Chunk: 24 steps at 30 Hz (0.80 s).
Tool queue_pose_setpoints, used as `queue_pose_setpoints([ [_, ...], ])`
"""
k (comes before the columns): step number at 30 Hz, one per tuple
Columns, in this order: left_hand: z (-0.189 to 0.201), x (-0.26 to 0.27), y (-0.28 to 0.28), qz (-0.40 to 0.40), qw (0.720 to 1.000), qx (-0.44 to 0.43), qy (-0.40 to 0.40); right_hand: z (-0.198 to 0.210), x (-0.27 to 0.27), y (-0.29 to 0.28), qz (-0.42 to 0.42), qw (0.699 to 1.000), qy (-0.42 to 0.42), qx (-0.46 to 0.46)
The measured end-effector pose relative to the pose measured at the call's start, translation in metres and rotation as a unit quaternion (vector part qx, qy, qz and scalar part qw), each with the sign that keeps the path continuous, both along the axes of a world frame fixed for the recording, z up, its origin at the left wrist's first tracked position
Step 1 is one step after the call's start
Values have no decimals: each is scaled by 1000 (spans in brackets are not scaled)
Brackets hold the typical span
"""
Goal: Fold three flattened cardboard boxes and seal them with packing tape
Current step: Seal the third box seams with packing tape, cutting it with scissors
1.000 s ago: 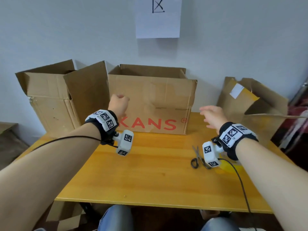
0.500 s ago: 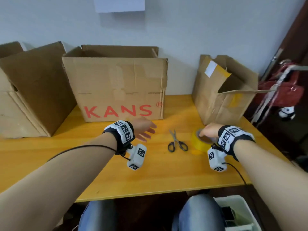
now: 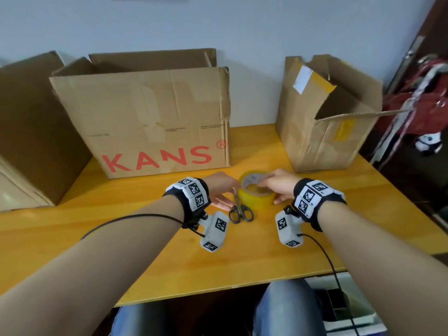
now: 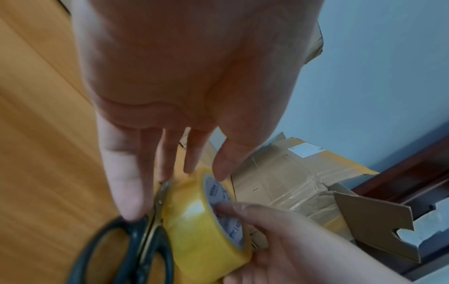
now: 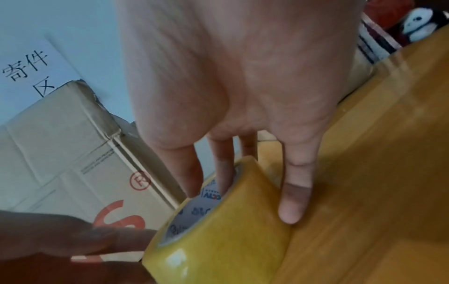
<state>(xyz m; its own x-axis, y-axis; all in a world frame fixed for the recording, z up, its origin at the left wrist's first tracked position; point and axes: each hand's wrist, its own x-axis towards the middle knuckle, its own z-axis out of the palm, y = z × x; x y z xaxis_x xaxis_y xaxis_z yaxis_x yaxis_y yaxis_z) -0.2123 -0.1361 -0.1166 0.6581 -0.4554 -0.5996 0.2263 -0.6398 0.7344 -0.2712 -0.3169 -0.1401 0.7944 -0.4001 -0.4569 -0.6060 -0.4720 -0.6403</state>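
Observation:
A yellow packing tape roll (image 3: 257,196) sits on the wooden table (image 3: 145,251), just in front of the KANS box (image 3: 150,122). My right hand (image 3: 272,187) grips the roll, some fingers inside its core and one outside (image 5: 292,207). The roll (image 5: 223,230) looks tilted on its edge. My left hand (image 3: 224,192) is open, and its straight fingers (image 4: 170,153) reach the roll (image 4: 194,221) from the left, above black-handled scissors (image 3: 240,212). Two more open boxes stand at the right (image 3: 322,127) and the left (image 3: 31,132).
The scissors (image 4: 136,247) lie against the roll's left side. All the boxes line the wall at the back of the table. A red bag and a panda toy (image 3: 429,141) hang past the right edge. A white bin (image 3: 344,309) sits under the table.
My right hand has taken the tape roll and brought it over beside the scissors. My left hand has moved right to the roll. The head view has dropped and shifted.

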Motion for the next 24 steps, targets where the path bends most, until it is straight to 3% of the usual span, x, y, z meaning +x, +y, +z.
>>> queue_pose_setpoints([
  [3, 2, 4, 3, 6, 1000, 17, -13, 3, 4, 6, 27, 1000, -9, -10],
  [7, 16, 11, 4, 9, 999, 21, -42, 27, 8, 3, 37, 995, -27, -93],
  [10, 39, 15, -7, 33, 996, -37, -68, 48, 7, -9, -27, 975, -164, -144],
  [14, 72, 11, -24, 60, 986, -128, -90, 83, -6, -25, -168, 876, -399, -212],
  [17, 93, 6, -31, 59, 978, -167, -114, 101, -15, -35, -200, 821, -476, -244],
  [19, 104, 3, -32, 56, 974, -181, -128, 110, -16, -43, -221, 834, -450, -230],
  [21, 112, 3, -31, 55, 970, -191, -137, 118, -13, -50, -218, 886, -381, -151],
  [23, 115, 3, -28, 53, 969, -194, -143, 123, -12, -54, -164, 929, -321, -87],
  [24, 116, 3, -25, 55, 968, -195, -146, 127, -12, -53, -131, 939, -303, -100],
])
